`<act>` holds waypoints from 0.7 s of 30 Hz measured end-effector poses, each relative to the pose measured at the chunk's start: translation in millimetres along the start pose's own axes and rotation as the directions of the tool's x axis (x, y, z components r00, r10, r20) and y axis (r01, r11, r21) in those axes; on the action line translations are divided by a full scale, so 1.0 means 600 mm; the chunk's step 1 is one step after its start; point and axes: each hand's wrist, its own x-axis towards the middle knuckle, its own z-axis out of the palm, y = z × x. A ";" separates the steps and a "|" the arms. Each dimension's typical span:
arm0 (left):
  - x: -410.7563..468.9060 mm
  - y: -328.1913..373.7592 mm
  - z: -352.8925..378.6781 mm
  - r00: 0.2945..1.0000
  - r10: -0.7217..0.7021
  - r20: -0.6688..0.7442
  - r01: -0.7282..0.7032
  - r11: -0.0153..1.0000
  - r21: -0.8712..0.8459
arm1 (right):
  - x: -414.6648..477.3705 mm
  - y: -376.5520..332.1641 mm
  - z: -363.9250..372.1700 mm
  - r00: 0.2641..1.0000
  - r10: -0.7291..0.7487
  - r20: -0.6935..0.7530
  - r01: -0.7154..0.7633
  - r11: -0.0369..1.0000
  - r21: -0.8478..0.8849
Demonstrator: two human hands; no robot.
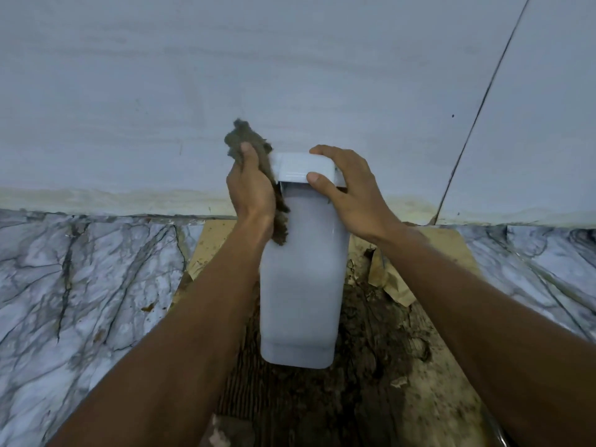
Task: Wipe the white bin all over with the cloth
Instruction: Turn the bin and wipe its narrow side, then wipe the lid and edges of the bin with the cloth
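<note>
— Gripping the white bin [303,279] at its far end, the right hand [350,191] has its fingers curled over the lid [301,167], thumb pressed on the near edge of that lid.

— And the left hand [250,185]?

— Closed around the cloth [246,137], a brown, ragged wad. It is pushed flat against the bin's left side, right up by the lid. One tuft sticks out above the fingers, another strip trails down below the wrist along the bin's wall.

— Where does the bin sit?

— It lies between the two forearms, long side facing up at us, lid end towards the wall [290,75], bottom end nearest the camera. Whether it rests on something or is lifted clear by the hands, I cannot tell from this angle.

— What's underneath?

— A sheet of cardboard [448,250], heavily stained with dark grime [354,366], spread over a marbled floor [80,285] with grey veins. A torn, crumpled flap of the cardboard sits just right of the bin, below the right wrist.

— And behind?

— A pale wall with a yellowed strip along its base, plus one dark seam [483,101] running diagonally down on the right.

— The bin's surface?

— Its upward face looks smooth and pale, no marks I can make out.
</note>
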 end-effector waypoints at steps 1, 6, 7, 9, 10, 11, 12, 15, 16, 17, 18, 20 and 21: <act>0.002 0.011 -0.006 0.992 0.065 0.108 -0.080 0.986 0.145 | -0.009 -0.003 -0.001 1.000 -0.013 -0.003 0.013 1.000 -0.013; 0.000 0.051 -0.044 0.782 0.043 0.622 -0.364 0.841 0.400 | -0.073 -0.014 -0.004 0.992 -0.122 -0.013 0.120 0.986 -0.113; -0.005 0.058 -0.047 0.738 -0.004 0.675 -0.390 0.814 0.432 | -0.088 -0.016 -0.003 0.992 -0.123 -0.015 0.120 0.983 -0.143; -0.014 0.067 -0.049 0.686 -0.140 0.714 -0.392 0.755 0.525 | -0.124 -0.026 0.002 0.995 -0.101 -0.021 0.095 0.977 -0.189; -0.014 0.069 -0.049 0.663 -0.215 0.717 -0.380 0.729 0.570 | -0.142 -0.033 0.005 0.995 -0.099 -0.027 0.091 0.975 -0.205; -0.014 0.070 -0.049 0.634 -0.278 0.722 -0.377 0.704 0.602 | -0.159 -0.041 0.010 0.994 -0.103 -0.034 0.094 0.972 -0.213; -0.014 0.068 -0.049 0.600 -0.320 0.733 -0.409 0.665 0.625 | -0.177 -0.052 0.014 0.993 -0.113 -0.043 0.102 0.972 -0.214; -0.013 0.049 -0.042 0.535 -0.383 0.753 -0.647 0.387 0.657 | -0.233 -0.079 0.026 0.984 -0.164 -0.076 0.146 0.970 -0.195; -0.016 0.038 -0.038 0.546 -0.386 0.744 -0.712 0.255 0.654 | -0.252 -0.084 0.029 0.980 -0.181 -0.083 0.163 0.968 -0.191; -0.018 0.025 -0.033 0.560 -0.374 0.739 -0.749 0.153 0.645 | -0.269 -0.086 0.033 0.977 -0.194 -0.085 0.175 0.966 -0.189; -0.023 0.016 -0.030 0.575 -0.357 0.736 -0.763 0.089 0.640 | -0.284 -0.087 0.036 0.977 -0.199 -0.083 0.181 0.966 -0.186; -0.030 -0.004 -0.027 0.606 -0.312 0.732 -0.762 0.037 0.647 | -0.310 -0.090 0.039 0.982 -0.179 -0.061 0.166 0.971 -0.173; -0.033 -0.012 -0.026 0.619 -0.288 0.731 -0.754 0.040 0.655 | -0.321 -0.093 0.040 0.985 -0.166 -0.048 0.156 0.974 -0.161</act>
